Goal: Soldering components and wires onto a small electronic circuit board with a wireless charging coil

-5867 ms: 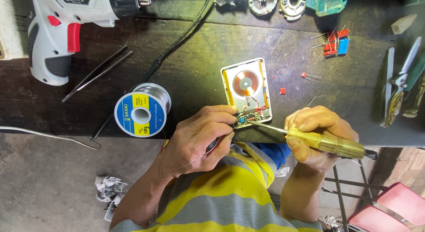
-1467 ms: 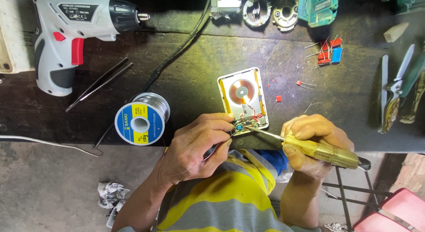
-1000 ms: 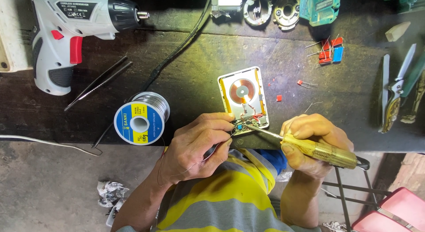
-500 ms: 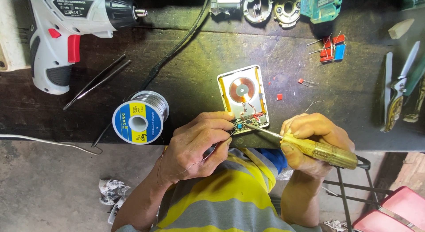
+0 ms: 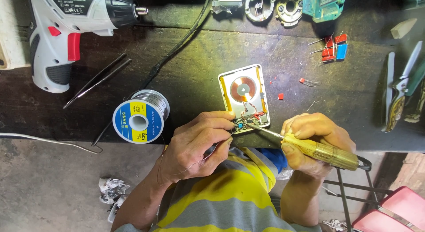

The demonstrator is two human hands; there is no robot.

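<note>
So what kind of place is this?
Probably a small electronics repair bench: a soldering iron touches an opened device with a copper coil, and a solder spool and a cordless screwdriver lie on the dark worn table.

Since the earliest picture, our right hand [image 5: 316, 141] has slid left with the soldering iron [image 5: 310, 145], bringing its tip onto the lower end of the open device [image 5: 245, 95], close to our left hand [image 5: 199, 143]. Since then both hands have held steady.

Place: a small electronics repair workshop.
Surface: dark, scarred table [image 5: 199, 77] (bare concrete floor beneath).
Tools: cordless screwdriver [image 5: 71, 28], tweezers [image 5: 97, 80], solder spool [image 5: 141, 116], soldering iron [image 5: 318, 150].
Parts: loose capacitors [image 5: 334, 46], opened casings.
</note>
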